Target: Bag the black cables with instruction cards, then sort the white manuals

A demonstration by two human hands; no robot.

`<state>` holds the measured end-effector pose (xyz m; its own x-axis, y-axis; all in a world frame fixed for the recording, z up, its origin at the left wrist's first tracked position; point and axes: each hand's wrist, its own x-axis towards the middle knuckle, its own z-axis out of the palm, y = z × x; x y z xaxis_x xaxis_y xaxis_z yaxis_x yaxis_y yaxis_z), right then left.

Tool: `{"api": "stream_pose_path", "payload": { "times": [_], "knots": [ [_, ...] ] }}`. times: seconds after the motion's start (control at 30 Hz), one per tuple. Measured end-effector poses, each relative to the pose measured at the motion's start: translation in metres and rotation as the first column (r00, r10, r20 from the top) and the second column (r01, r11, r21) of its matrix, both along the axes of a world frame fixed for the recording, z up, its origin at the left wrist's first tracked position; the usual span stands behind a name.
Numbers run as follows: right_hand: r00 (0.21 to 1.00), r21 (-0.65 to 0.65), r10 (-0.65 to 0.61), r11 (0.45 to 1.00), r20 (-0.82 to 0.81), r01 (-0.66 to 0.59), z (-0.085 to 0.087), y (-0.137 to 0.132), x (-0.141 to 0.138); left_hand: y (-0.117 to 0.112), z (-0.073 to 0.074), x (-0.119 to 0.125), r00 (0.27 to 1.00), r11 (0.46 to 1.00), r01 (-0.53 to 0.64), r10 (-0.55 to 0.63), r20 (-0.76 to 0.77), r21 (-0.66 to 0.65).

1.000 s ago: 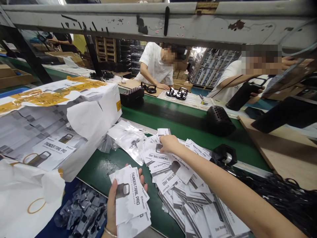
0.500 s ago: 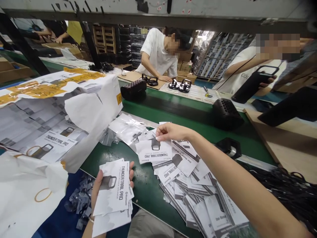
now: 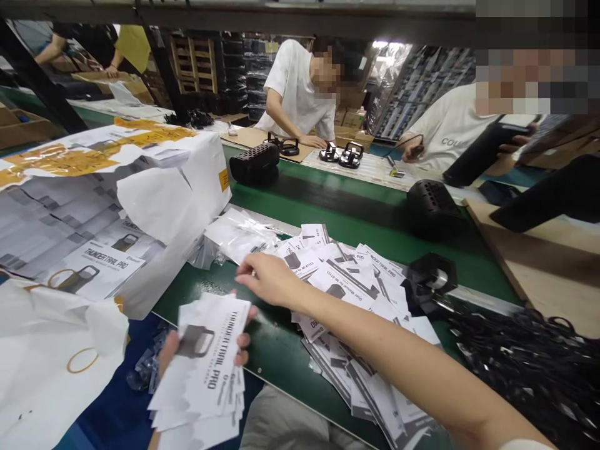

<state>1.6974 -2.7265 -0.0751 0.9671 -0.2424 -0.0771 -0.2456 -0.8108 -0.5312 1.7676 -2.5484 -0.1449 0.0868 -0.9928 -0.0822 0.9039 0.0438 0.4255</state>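
Note:
My left hand (image 3: 241, 342) is closed on a stack of white "Thunder Trail Pro" booklets (image 3: 206, 369), held low over the bench's front edge. My right hand (image 3: 268, 279) reaches in from the right, its fingers held together at the upper edge of the stack's top booklet. Just beyond it, a loose heap of the same booklets (image 3: 347, 281) is spread across the green bench (image 3: 276, 347). Clear plastic bags (image 3: 239, 240) lie at the heap's left end.
A torn white paper bundle of booklets (image 3: 107, 206) fills the left. Black speakers (image 3: 255, 164) (image 3: 431, 209) stand on the green belt (image 3: 328, 206). A black part (image 3: 430, 281) and a pile of black cords (image 3: 529, 362) lie right. Two people work across the belt.
My right hand lifted one booklet off the heap and carried it left and down to the stack. My left hand with the stack dropped lower and tilted.

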Motion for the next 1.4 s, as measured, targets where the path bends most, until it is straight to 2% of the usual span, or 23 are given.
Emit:
{"api": "stream_pose_path", "payload": {
  "times": [0.07, 0.1, 0.23, 0.3, 0.37, 0.4, 0.43, 0.47, 0.5, 0.53, 0.57, 0.63, 0.73, 0.87, 0.97, 1.03, 1.1, 1.2, 1.3, 1.4],
  "knots": [
    [0.983, -0.081, 0.003, 0.997, -0.182, -0.018, -0.011, 0.000, -0.013, 0.010, 0.008, 0.014, 0.991, 0.991, -0.126, 0.129, -0.045, 0.049],
    [0.971, -0.094, 0.023, 0.994, -0.238, -0.047, -0.016, 0.002, -0.020, 0.014, 0.011, 0.019, 0.985, 0.986, -0.153, 0.158, -0.067, 0.070],
    [0.943, -0.106, 0.076, 0.988, -0.324, -0.116, -0.031, 0.029, -0.040, 0.017, 0.016, 0.020, 0.981, 0.984, -0.159, 0.167, -0.096, 0.083],
    [0.902, 0.045, 0.248, 0.968, -0.355, -0.248, -0.032, 0.048, -0.043, 0.013, 0.016, 0.014, 0.977, 0.981, -0.174, 0.183, -0.114, 0.084],
    [0.796, 0.265, 0.502, 0.863, -0.339, -0.431, -0.027, 0.058, -0.043, 0.008, 0.016, 0.009, 0.966, 0.972, -0.211, 0.224, -0.132, 0.108],
    [0.738, 0.333, 0.591, 0.802, -0.326, -0.495, -0.023, 0.058, -0.044, 0.007, 0.015, 0.007, 0.959, 0.966, -0.227, 0.245, -0.141, 0.127],
    [0.705, 0.350, 0.626, 0.777, -0.334, -0.524, -0.018, 0.052, -0.045, 0.007, 0.015, 0.006, 0.955, 0.961, -0.234, 0.256, -0.152, 0.147],
    [0.714, 0.298, 0.593, 0.805, -0.372, -0.513, -0.013, 0.043, -0.046, 0.007, 0.015, 0.006, 0.953, 0.960, -0.226, 0.253, -0.166, 0.168],
    [0.759, 0.184, 0.501, 0.864, -0.415, -0.469, -0.008, 0.030, -0.047, 0.008, 0.014, 0.005, 0.952, 0.959, -0.215, 0.248, -0.179, 0.184],
    [0.826, 0.031, 0.359, 0.922, -0.434, -0.385, -0.004, 0.015, -0.049, 0.008, 0.012, 0.005, 0.951, 0.959, -0.204, 0.242, -0.191, 0.197],
    [0.888, -0.158, 0.200, 0.945, -0.413, -0.286, 0.000, -0.001, -0.049, 0.009, 0.011, 0.003, 0.951, 0.959, -0.196, 0.237, -0.199, 0.206],
    [0.937, -0.351, 0.050, 0.919, -0.346, -0.179, 0.002, -0.029, -0.050, 0.008, 0.006, -0.001, 0.952, 0.962, -0.171, 0.217, -0.216, 0.213],
    [0.948, -0.416, 0.022, 0.896, -0.316, -0.159, -0.007, -0.053, -0.046, 0.003, 0.000, -0.012, 0.950, 0.971, -0.118, 0.171, -0.263, 0.208],
    [0.964, -0.374, -0.019, 0.924, -0.265, -0.084, -0.024, -0.059, -0.036, -0.006, -0.005, -0.026, 0.926, 0.981, -0.070, 0.131, -0.353, 0.180],
    [0.987, -0.316, -0.127, 0.945, -0.102, 0.088, -0.026, -0.068, -0.032, -0.011, -0.008, -0.031, 0.925, 0.992, -0.061, 0.097, -0.367, 0.110],
    [0.974, -0.239, -0.223, 0.944, 0.039, 0.225, -0.022, -0.076, -0.033, -0.013, -0.012, -0.033, 0.938, 0.997, -0.065, 0.078, -0.337, 0.049],
    [0.941, -0.131, -0.302, 0.938, 0.154, 0.322, -0.016, -0.083, -0.034, -0.017, -0.016, -0.034, 0.953, 0.997, -0.078, 0.068, -0.297, -0.021],
    [0.895, 0.012, -0.365, 0.927, 0.258, 0.375, -0.007, -0.085, -0.036, -0.023, -0.020, -0.037, 0.959, 0.993, -0.094, 0.070, -0.274, -0.076],
    [0.827, 0.141, -0.430, 0.902, 0.363, 0.407, -0.002, -0.084, -0.034, -0.028, -0.021, -0.041, 0.946, 0.995, -0.098, 0.091, -0.311, -0.010],
    [0.702, 0.299, -0.520, 0.854, 0.486, 0.425, 0.004, -0.089, -0.034, -0.030, -0.021, -0.041, 0.929, 0.988, -0.136, 0.152, -0.337, 0.071]
  ]
}}
